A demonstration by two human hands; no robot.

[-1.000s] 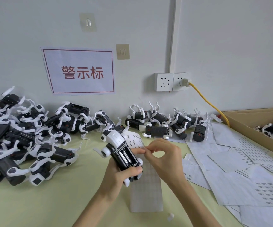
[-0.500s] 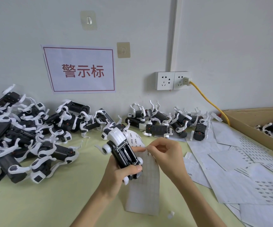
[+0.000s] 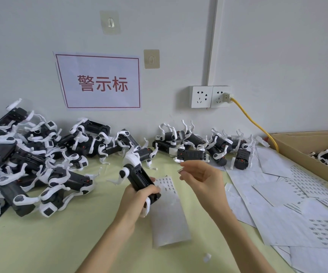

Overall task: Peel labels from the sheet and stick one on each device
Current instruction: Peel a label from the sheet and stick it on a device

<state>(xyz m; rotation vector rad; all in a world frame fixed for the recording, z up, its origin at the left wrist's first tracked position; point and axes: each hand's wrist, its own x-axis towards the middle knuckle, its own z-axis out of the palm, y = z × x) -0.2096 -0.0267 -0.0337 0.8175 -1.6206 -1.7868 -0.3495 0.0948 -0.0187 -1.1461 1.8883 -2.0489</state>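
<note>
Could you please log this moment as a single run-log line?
left hand: grips device and label sheet | right hand: pinches peeled label, clear of sheet | label not yet on device

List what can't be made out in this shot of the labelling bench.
- Label pinched by the right hand: too small to read its print.
- Label sheet: its upper left part is hidden behind the device and the left hand gripping it.
- Cardboard box: cut off by the right edge, so its contents show only in part.
- Pile of devices: cut off by the left edge, tangled, uncountable.
</note>
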